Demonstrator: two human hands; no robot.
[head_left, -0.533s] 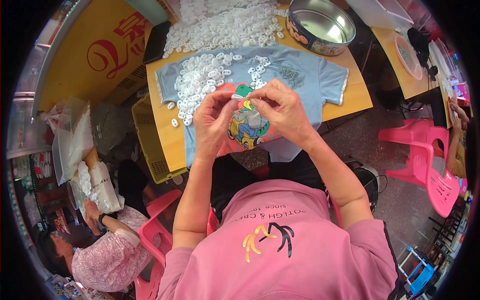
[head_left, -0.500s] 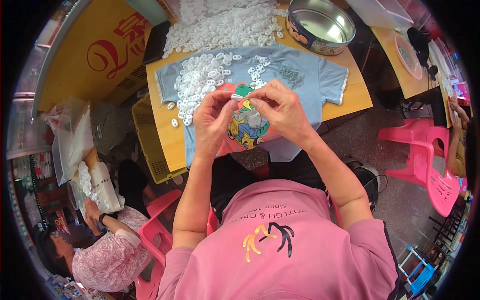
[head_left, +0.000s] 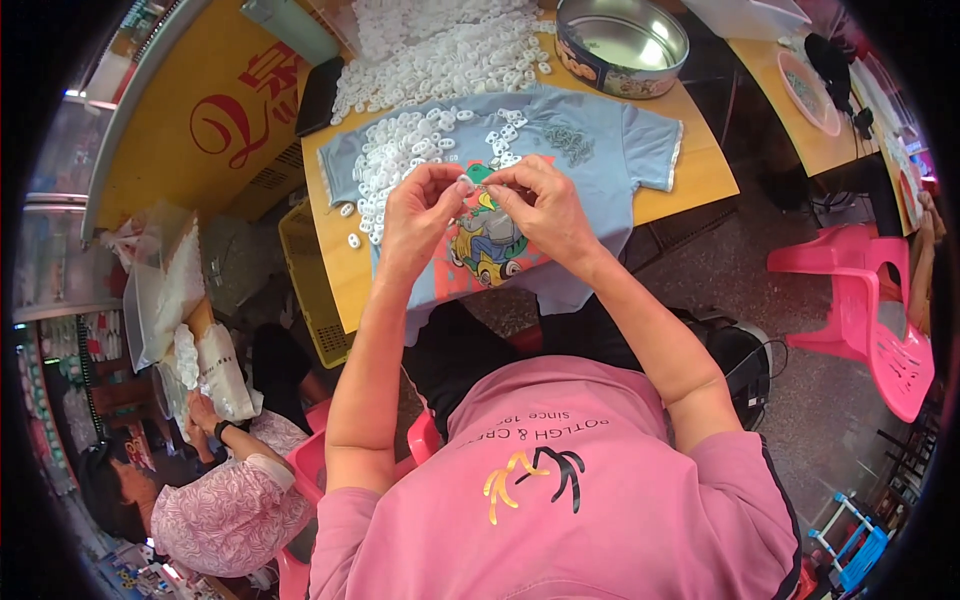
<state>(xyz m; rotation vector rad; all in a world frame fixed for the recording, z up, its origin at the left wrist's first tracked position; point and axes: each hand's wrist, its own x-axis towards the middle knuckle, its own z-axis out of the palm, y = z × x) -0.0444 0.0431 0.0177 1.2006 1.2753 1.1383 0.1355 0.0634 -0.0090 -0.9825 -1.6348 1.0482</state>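
My left hand [head_left: 418, 215] pinches a small white oval plastic piece [head_left: 465, 184] between thumb and fingertips. Right beside it, the closed fingertips of my right hand [head_left: 545, 208] meet the piece; anything tiny between them is too small to make out. Both hands are above a grey-blue T-shirt [head_left: 600, 195] with a cartoon print, spread over the table. On the shirt lie a heap of white two-holed oval pieces [head_left: 395, 150], a smaller cluster of white pieces [head_left: 503, 138] and a little pile of thin grey bits [head_left: 570, 143].
A bigger mound of white pieces [head_left: 440, 55] covers the back of the wooden table [head_left: 690, 165]. A round tin [head_left: 625, 84] stands at back right, a dark phone-like slab [head_left: 319, 95] at back left. Another person [head_left: 230, 510] sits at left; a pink chair [head_left: 850, 285] is right.
The white piece has turned in my fingertips, now showing its broader side. Both hands stay close together. The whole view has shifted slightly.
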